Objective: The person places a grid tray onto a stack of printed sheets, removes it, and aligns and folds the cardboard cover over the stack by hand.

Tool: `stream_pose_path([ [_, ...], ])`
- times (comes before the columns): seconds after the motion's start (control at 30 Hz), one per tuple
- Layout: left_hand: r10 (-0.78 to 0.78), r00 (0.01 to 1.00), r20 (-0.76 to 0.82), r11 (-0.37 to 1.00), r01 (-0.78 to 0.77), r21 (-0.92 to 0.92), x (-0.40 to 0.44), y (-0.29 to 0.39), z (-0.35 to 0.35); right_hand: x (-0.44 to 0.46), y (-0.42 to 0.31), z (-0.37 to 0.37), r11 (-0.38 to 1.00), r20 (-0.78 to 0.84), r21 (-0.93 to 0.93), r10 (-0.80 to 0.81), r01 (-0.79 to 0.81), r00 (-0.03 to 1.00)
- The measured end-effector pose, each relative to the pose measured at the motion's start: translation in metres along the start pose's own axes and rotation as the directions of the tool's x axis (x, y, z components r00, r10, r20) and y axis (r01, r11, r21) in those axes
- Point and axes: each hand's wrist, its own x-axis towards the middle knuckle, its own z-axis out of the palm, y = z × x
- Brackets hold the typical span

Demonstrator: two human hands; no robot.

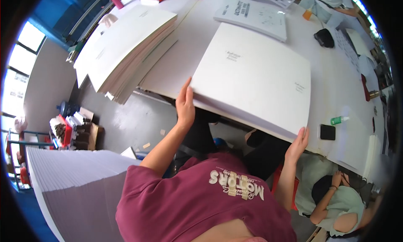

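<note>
A thick stack of large white sheets (256, 74) with small printed text lies at the table's near edge. My left hand (185, 104) presses on its near left corner, fingers straight and together. At the near right corner, my right hand (297, 144) holds the stack the same way, its fingertips pointing up. The stack's near side faces me, between both hands. Behind it lies a wrapped pack of printed sheets (252, 17). Left of my left hand, a taller, uneven stack of cream-white sheets (130, 40) overhangs the table edge.
On the white table (329, 95) are a black phone (327, 132), a green bottle (339, 120) and a black object (324, 38). Another person in a pale top (344, 200) sits at right. A tall paper pile (79, 191) stands at lower left, near a red crate (65, 133).
</note>
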Motion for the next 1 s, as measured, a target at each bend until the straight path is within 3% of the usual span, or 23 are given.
stream_pose_path([
  [0.37,0.098,0.995,0.004,0.992,-0.098,0.086,-0.001,-0.012,-0.001,-0.002,-0.004,-0.006,0.988,0.104,0.138,0.06,-0.074,0.993],
  [0.47,-0.037,0.998,0.057,0.982,0.025,0.188,0.002,-0.003,-0.012,0.005,0.017,-0.015,0.976,0.167,0.199,0.06,-0.093,0.984],
  [0.5,0.064,0.997,0.046,0.991,-0.069,0.112,0.006,-0.012,-0.012,0.01,0.018,-0.017,0.971,0.188,0.22,0.053,-0.094,0.981],
  [0.6,-0.059,0.99,0.125,0.994,0.069,-0.083,0.026,-0.02,-0.024,0.031,0.006,-0.031,0.822,0.289,0.482,0.179,-0.304,0.941],
  [0.63,-0.06,0.982,0.182,0.987,0.085,-0.135,0.037,-0.021,-0.027,0.043,0.018,-0.032,0.847,0.213,0.457,0.19,-0.27,0.958],
  [0.67,-0.084,0.987,0.134,0.976,0.109,-0.189,0.05,-0.032,-0.026,0.054,0.029,-0.035,0.905,0.148,0.358,0.189,-0.231,0.971],
  [0.73,-0.045,0.997,0.066,0.996,0.05,-0.07,0.075,-0.037,-0.025,0.083,0.041,-0.034,0.976,0.016,0.142,0.164,-0.164,0.986],
  [0.77,-0.084,0.995,0.058,0.992,0.088,-0.086,0.093,-0.051,-0.028,0.104,0.061,-0.037,0.999,-0.001,-0.015,0.045,-0.045,0.999],
  [0.8,-0.015,1.0,0.024,0.998,0.014,0.054,0.113,-0.07,-0.031,0.114,0.064,-0.032,0.978,-0.006,-0.188,-0.092,0.089,0.996],
  [0.87,0.131,0.991,-0.023,0.937,-0.116,0.328,0.144,-0.099,-0.024,0.132,0.066,-0.028,0.793,0.043,-0.523,-0.342,0.313,0.939],
  [0.9,0.129,0.992,-0.003,0.893,-0.114,0.435,0.144,-0.082,-0.021,0.145,0.08,-0.029,0.734,0.118,-0.591,-0.332,0.335,0.936],
  [1.0,0.227,0.973,-0.035,0.567,-0.103,0.817,0.155,-0.127,-0.013,0.137,0.107,-0.019,0.156,0.313,-0.92,-0.261,0.36,0.913],
])
